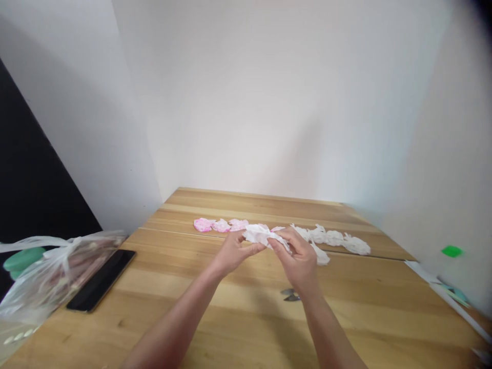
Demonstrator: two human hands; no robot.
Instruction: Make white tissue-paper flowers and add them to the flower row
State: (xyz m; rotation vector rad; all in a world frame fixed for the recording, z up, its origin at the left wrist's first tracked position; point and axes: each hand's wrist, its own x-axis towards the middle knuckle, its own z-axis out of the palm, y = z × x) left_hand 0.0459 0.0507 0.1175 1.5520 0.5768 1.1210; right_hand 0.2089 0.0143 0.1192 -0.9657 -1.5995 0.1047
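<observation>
A crumpled white piece of thin tissue-like material [257,234] is held up above the table between both hands. My left hand [235,252] pinches its left end between thumb and fingers. At the other end, my right hand [298,256] grips a gathered part, its thumb pressed on the folds. Behind them lies a row of similar bunched pieces: pink-and-white ones [203,224] on the left, white ones [334,237] on the right. Below my right hand, two metal blades [291,295], seemingly of scissors, lie on the wood; their handles are hidden by my arm.
The wooden table [172,287] meets white walls at the back. At its left edge are a black phone [102,281] and a translucent plastic bag [57,271] with a green round item [25,260] beside it. A bright green patch [452,251] shows at the right.
</observation>
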